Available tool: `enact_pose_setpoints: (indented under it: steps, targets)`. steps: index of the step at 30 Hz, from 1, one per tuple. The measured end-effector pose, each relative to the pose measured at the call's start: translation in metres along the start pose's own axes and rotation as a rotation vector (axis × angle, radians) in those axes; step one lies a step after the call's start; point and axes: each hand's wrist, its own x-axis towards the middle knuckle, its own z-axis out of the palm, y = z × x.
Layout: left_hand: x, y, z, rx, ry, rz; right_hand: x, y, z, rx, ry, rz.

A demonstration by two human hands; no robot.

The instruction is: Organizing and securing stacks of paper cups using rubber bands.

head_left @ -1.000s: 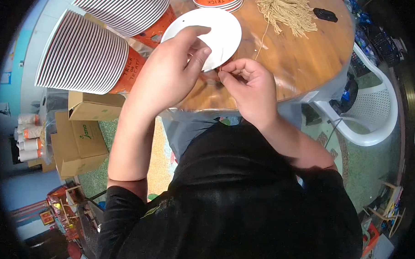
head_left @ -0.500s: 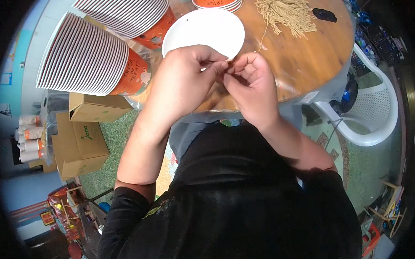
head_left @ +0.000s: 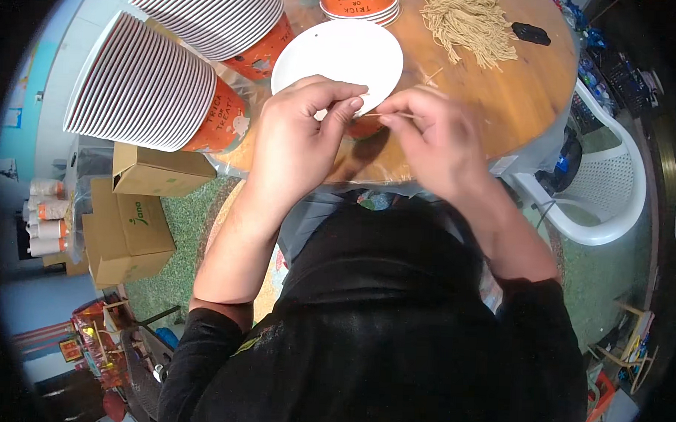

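An orange paper bucket with a white inside (head_left: 336,62) stands on the table in front of me, a small dark hole showing near its far rim. At the near right part of that rim, my left hand (head_left: 300,124) is closed, thumb and forefinger pinched together. A thin tan string (head_left: 373,114) runs from there to my right hand (head_left: 437,133), whose thumb and fingertips pinch it; this hand is somewhat blurred. Whether the left fingers also grip the rim is hard to see. Farther back lies a bundle of tan strings (head_left: 469,26).
Two tall stacks of orange buckets (head_left: 145,85) lean at the left of the round wooden table (head_left: 520,98). More nested buckets (head_left: 360,5) stand at the back. A black object (head_left: 531,34) lies beside the strings. Cardboard boxes (head_left: 140,237) sit on the floor, with a white chair (head_left: 615,168) at right.
My right hand has moved right, away from the left, and the string is now stretched between them. The left hand stays by the bucket's rim. The view has shifted slightly.
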Motion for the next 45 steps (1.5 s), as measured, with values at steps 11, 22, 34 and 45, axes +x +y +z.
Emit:
enact_pose_setpoints:
  steps: [11, 22, 34, 45]
  targets:
    - [0.0, 0.0, -0.004, 0.047, -0.129, 0.182, 0.047, -0.015, -0.037, -0.31, 0.068, -0.436]
    - [0.018, 0.004, -0.009, -0.167, -0.276, -0.111, 0.056, -0.013, -0.027, -0.188, 0.087, -0.499]
    - [0.023, -0.001, -0.009, -0.269, -0.321, -0.237, -0.009, -0.007, 0.006, -0.197, 0.34, -0.456]
    - [0.023, -0.001, -0.008, -0.341, -0.323, -0.234, -0.007, -0.007, 0.027, 0.006, 0.371, -0.192]
